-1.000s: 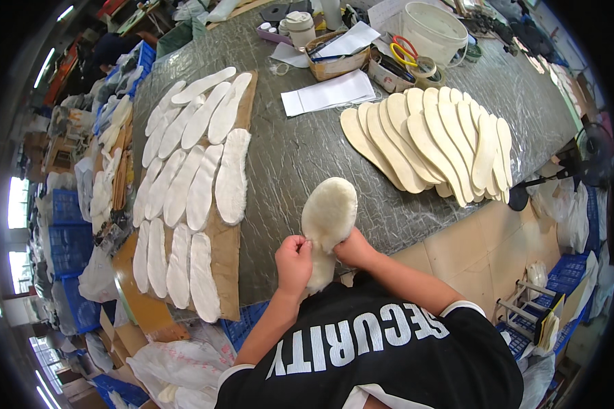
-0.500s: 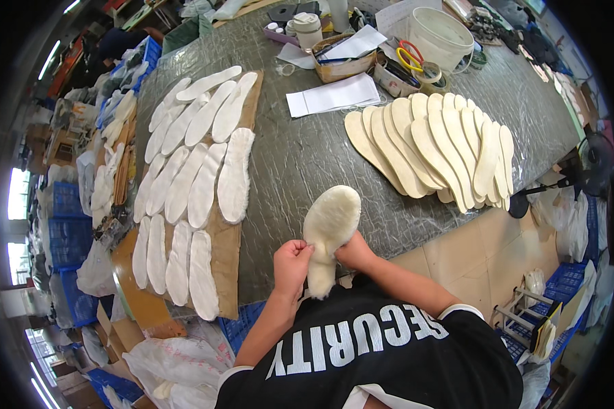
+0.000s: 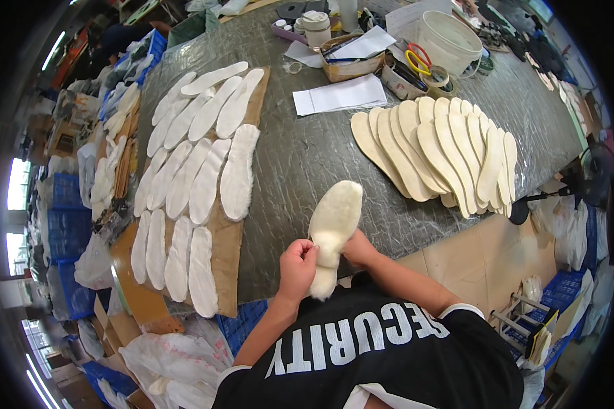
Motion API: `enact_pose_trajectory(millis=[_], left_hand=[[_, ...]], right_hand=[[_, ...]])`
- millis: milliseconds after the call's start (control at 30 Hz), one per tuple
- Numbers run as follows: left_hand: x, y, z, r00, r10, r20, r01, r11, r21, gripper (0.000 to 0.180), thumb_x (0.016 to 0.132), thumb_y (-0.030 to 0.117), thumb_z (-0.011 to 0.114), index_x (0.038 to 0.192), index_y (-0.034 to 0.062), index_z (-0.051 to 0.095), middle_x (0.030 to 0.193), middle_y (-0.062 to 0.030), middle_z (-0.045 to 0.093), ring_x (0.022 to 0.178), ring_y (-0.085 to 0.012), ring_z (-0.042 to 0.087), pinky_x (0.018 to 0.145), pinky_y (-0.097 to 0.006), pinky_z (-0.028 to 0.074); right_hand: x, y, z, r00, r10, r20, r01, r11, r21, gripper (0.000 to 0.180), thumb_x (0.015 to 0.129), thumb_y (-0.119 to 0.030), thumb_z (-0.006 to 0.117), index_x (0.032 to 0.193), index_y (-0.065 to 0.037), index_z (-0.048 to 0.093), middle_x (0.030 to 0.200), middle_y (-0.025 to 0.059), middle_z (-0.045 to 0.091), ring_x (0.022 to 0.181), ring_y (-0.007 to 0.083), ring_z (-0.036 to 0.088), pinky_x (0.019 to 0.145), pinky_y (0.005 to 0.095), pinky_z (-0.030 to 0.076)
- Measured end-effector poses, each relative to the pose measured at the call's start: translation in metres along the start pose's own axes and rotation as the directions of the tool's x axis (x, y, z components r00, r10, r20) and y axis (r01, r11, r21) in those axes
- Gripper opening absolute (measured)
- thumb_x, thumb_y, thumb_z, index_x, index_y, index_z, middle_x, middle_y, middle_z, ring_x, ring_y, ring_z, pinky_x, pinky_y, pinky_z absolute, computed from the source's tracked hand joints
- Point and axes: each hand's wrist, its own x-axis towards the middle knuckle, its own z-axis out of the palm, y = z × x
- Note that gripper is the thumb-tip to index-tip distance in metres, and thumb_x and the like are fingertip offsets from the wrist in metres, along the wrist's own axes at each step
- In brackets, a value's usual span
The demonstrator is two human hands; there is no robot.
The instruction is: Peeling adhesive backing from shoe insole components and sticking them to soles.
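Note:
Between my hands, over the near edge of the table, is a cream fleecy insole (image 3: 337,217), its rounded wide end pointing away from me. My left hand (image 3: 299,267) pinches its left edge near the middle with closed fingers. From the right, my right hand (image 3: 359,249) grips the opposite edge; its fingertips are hidden behind the insole. A crease crosses the fleece between the hands, and a narrower fleecy part hangs below toward my shirt. To the left, several white insoles (image 3: 205,180) lie in rows on a brown board (image 3: 226,273). At the right, stiff cream insole-shaped pieces (image 3: 450,146) are fanned out overlapping.
White paper sheets (image 3: 340,95) lie at the table's far middle. Behind them stand a basket (image 3: 351,68) of tools, a white bucket (image 3: 450,41), tape rolls (image 3: 438,78) and a lidded cup (image 3: 316,28). A black fan (image 3: 597,174) is beyond the right edge; blue crates (image 3: 67,238) stand left.
The insole has turned a little, its wide end now narrower to view and its crease plainer. Both hands keep their hold and shift slightly right in the picture.

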Motion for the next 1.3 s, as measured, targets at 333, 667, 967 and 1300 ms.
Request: enact_pose_trajectory(millis=[333, 667, 967, 1300], left_hand=[[0.015, -0.014, -0.002, 0.878, 0.443, -0.183, -0.37, 0.869, 0.328, 0.005, 0.084, 0.003, 0.063, 0.085, -0.0024, 0.062, 0.074, -0.0083, 0.065, 0.065, -0.0124, 0.059, 0.063, -0.027, 0.048], [0.008, -0.001, -0.002, 0.982, 0.061, -0.178, -0.056, 0.998, 0.033, 0.005, 0.085, 0.001, 0.061, 0.086, -0.003, 0.064, 0.077, -0.0086, 0.067, 0.067, -0.012, 0.061, 0.063, -0.027, 0.05], [0.01, 0.005, -0.014, 0.984, -0.11, -0.142, 0.09, 0.986, -0.139, 0.01, 0.088, 0.005, 0.06, 0.085, -0.0036, 0.064, 0.075, -0.0036, 0.065, 0.065, -0.0063, 0.057, 0.06, -0.023, 0.047], [0.012, 0.008, -0.015, 0.985, -0.099, -0.14, 0.075, 0.984, -0.163, 0.009, 0.089, 0.004, 0.06, 0.086, -0.0035, 0.062, 0.077, -0.0034, 0.064, 0.066, -0.0065, 0.056, 0.06, -0.022, 0.046]], right_hand=[[-0.012, 0.013, -0.009, 0.964, 0.106, 0.245, -0.192, 0.912, 0.363, 0.028, 0.089, 0.0, 0.058, 0.115, -0.008, 0.063, 0.111, 0.0038, 0.066, 0.097, 0.0129, 0.062, 0.078, 0.0284, 0.05], [-0.023, -0.009, -0.016, 0.883, 0.113, 0.456, -0.327, 0.844, 0.425, 0.032, 0.092, -0.002, 0.052, 0.123, -0.004, 0.056, 0.117, 0.0052, 0.063, 0.102, 0.0157, 0.061, 0.084, 0.0306, 0.05], [-0.035, -0.045, -0.008, 0.851, 0.057, 0.523, -0.247, 0.921, 0.302, 0.039, 0.095, -0.015, 0.053, 0.13, 0.001, 0.047, 0.126, 0.0104, 0.057, 0.116, 0.0215, 0.056, 0.1, 0.04, 0.045], [-0.039, -0.058, 0.007, 0.914, 0.145, 0.379, -0.243, 0.943, 0.226, 0.03, 0.099, -0.013, 0.045, 0.124, 0.0, 0.052, 0.119, 0.0089, 0.061, 0.11, 0.0183, 0.059, 0.095, 0.0362, 0.049]])
